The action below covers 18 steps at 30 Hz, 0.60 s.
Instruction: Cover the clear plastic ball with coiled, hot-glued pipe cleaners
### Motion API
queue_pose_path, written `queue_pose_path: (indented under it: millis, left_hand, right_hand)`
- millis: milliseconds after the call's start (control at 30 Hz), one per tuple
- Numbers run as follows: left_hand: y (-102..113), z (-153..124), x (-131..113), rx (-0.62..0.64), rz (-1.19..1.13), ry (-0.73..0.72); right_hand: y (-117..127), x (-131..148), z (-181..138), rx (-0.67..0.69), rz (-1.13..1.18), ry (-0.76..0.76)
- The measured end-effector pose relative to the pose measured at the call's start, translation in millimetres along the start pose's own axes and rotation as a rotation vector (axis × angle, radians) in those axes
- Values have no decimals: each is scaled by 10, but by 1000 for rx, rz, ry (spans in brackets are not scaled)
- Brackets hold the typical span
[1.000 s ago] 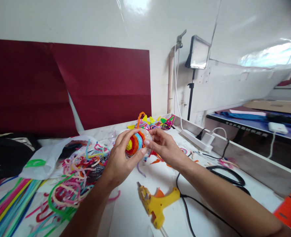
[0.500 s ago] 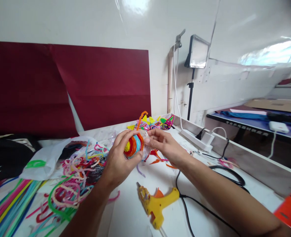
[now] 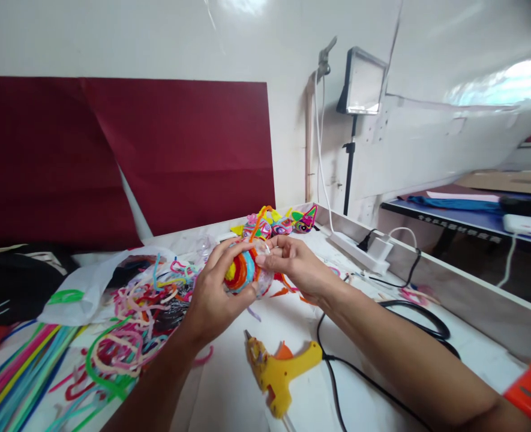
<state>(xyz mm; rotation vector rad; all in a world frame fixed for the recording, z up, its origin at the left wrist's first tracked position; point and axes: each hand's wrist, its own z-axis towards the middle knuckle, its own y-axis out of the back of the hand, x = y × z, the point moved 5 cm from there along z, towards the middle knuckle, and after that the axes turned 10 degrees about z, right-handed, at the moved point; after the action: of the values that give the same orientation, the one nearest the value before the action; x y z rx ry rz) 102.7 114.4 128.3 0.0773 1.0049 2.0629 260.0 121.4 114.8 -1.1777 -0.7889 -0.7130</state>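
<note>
A clear plastic ball (image 3: 265, 282) is wrapped on its left side with coils of pipe cleaner in yellow, red, orange and light blue. My left hand (image 3: 215, 288) is closed around it, fingers over the top and thumb underneath. An orange pipe cleaner (image 3: 260, 228) rises from the coils with its free end bent over. At the ball's right side my right hand (image 3: 294, 264) is closed, its thumb pressing the orange strand against the outermost coil. Its other fingertips are partly hidden behind the ball. Below the hands lies a yellow hot glue gun (image 3: 276, 372).
Loose pipe cleaners (image 3: 130, 348) pile up at left, beside a bundle of straight ones (image 3: 26, 378). Colourful pipe-cleaner figures (image 3: 287, 223) stand at the back. A power strip (image 3: 359, 253) and black cable (image 3: 335, 384) lie at right. The table has a raised edge (image 3: 454, 276).
My right thumb has shifted slightly left along the ball. The orange strand's free end leans further right. Both hands keep hold; the view has moved a little.
</note>
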Motion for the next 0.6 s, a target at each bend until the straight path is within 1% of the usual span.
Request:
queue_pose_path:
  millis: [267,467,600]
  left_hand:
    - [51,6,18,-12,24,-52]
    - [60,-7,-41,-14,40,-56]
    - [73,-21,-89,-32,39,-78]
  right_hand:
    - [-23,61,-50,86,-24,-65]
    - [-28,49,-92,82,-18,-18]
    - [-55,54,-121,102,-16,13]
